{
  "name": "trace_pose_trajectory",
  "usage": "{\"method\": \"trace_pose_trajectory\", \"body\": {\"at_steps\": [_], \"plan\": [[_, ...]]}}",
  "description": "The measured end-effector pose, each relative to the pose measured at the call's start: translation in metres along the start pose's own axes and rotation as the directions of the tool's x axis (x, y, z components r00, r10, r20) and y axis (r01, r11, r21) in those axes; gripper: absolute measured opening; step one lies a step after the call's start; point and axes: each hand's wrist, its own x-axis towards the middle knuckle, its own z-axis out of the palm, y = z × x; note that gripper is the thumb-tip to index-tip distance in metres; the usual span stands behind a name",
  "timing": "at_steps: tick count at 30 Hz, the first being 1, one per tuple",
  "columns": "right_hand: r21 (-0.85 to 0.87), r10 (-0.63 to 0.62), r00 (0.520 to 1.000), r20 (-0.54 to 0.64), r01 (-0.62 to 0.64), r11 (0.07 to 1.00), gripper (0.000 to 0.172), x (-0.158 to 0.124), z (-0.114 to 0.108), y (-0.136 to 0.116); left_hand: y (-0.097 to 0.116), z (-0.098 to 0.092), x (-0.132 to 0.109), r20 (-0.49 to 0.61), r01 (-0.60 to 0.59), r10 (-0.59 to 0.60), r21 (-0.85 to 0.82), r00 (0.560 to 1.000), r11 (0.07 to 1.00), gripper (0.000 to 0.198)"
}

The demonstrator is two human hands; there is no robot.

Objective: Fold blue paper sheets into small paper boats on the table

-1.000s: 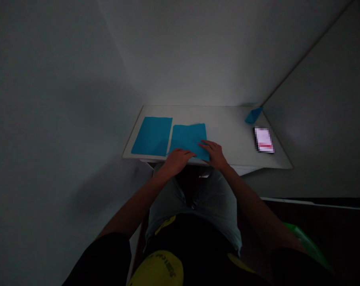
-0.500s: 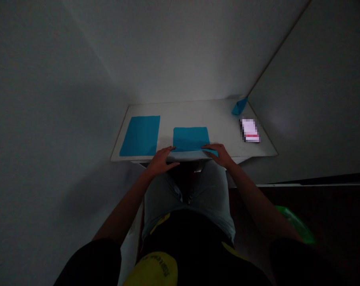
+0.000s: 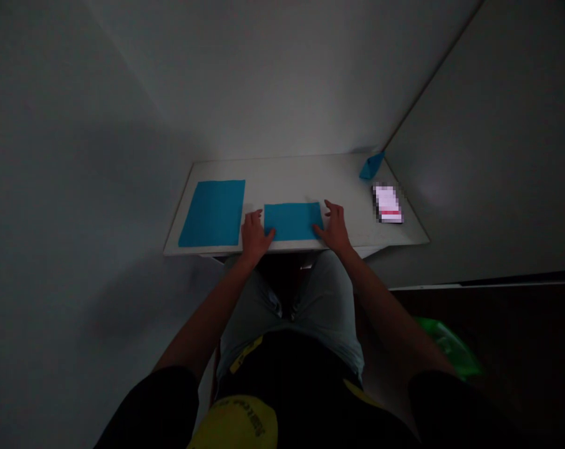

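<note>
A small blue sheet of paper (image 3: 292,221), looking folded, lies flat near the front edge of the table. At its left side is my left hand (image 3: 254,237), thumb touching the near left corner and fingers spread beside the edge. My right hand (image 3: 336,234) mirrors it: the thumb touches the near right corner, while the fingers reach forward past the right edge. Both hands are open, thumbs apart from fingers. Left of my left hand rests a larger blue sheet of paper (image 3: 212,213), flat.
On the white table (image 3: 282,178), a folded blue paper piece (image 3: 371,166) stands at the back right. A phone (image 3: 388,203) with a blurred bright screen lies in front of it. Walls border the table behind and at the sides. A green plastic item (image 3: 448,346) is low at right.
Both hands have moved from the paper's near edge to its sides, and the fingers have spread. The near edge, lifted at the right before, now lies flat. The view has shifted slightly.
</note>
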Motion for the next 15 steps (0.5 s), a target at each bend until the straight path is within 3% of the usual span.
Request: {"method": "trace_pose_trajectory", "body": {"at_steps": [2,4,7,11,15], "plan": [[-0.101,-0.089,0.994,0.064,0.096,0.990,0.079,0.001,0.005,-0.007,0.015,0.005,-0.003,0.024,-0.089,0.088,0.044,0.996,0.995,0.062],[-0.167,-0.151,0.971,0.184,0.182,0.969,0.065,0.002,0.011,-0.015,0.028,0.013,-0.005,0.120,-0.210,0.205,0.034,0.971,0.977,0.059],[-0.202,-0.174,0.937,0.303,0.241,0.949,0.050,0.003,0.019,-0.021,0.035,0.025,-0.002,0.227,-0.302,0.292,0.008,0.929,0.953,0.062],[-0.235,-0.180,0.927,0.330,0.265,0.935,0.047,0.002,0.018,-0.015,0.022,0.030,0.005,0.285,-0.327,0.302,0.043,0.910,0.944,0.065],[-0.246,-0.183,0.923,0.337,0.274,0.930,0.055,-0.004,0.000,-0.005,0.001,0.016,0.008,0.317,-0.353,0.311,0.085,0.896,0.932,0.072]]}}
